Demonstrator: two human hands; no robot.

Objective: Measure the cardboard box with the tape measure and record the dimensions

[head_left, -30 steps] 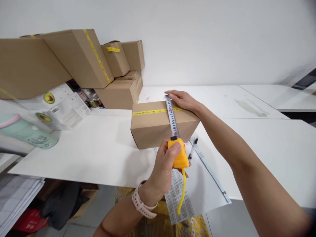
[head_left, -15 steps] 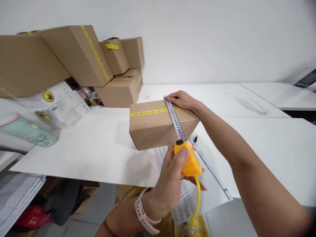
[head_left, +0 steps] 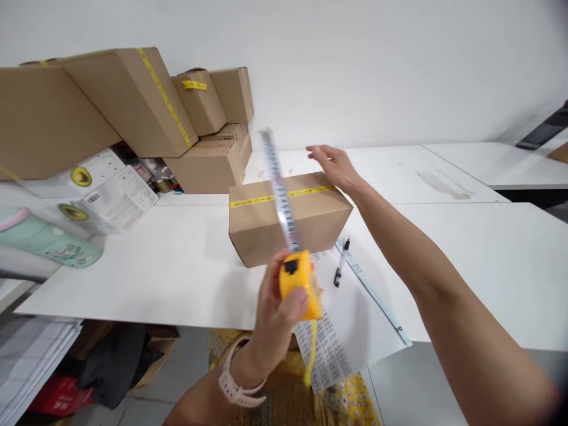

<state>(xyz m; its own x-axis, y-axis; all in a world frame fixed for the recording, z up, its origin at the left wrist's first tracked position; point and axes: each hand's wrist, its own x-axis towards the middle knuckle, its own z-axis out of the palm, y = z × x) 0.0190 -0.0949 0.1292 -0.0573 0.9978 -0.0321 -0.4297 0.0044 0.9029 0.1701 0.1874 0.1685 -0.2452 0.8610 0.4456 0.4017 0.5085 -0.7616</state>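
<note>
My left hand grips a yellow tape measure in front of the box, thumb pressed on its case. The metal blade sticks out upward and away over the box, its free end blurred. A cardboard box with yellow printed tape along its top lies on the white table. Behind its far right corner is my right hand, fingers stretched out and holding nothing. Whether that wrist touches the box I cannot tell. A pen rests on the printed sheets in front of the box.
Cardboard boxes are stacked at the back left, beside white cartons with avocado pictures. A mint green bottle leans at the left. The white table ends at its front edge, close to my lap.
My right hand has let go of the tape's end and opened. The left hand has moved left with the tape measure, and the blade has lifted off the box. The pen now shows fully.
</note>
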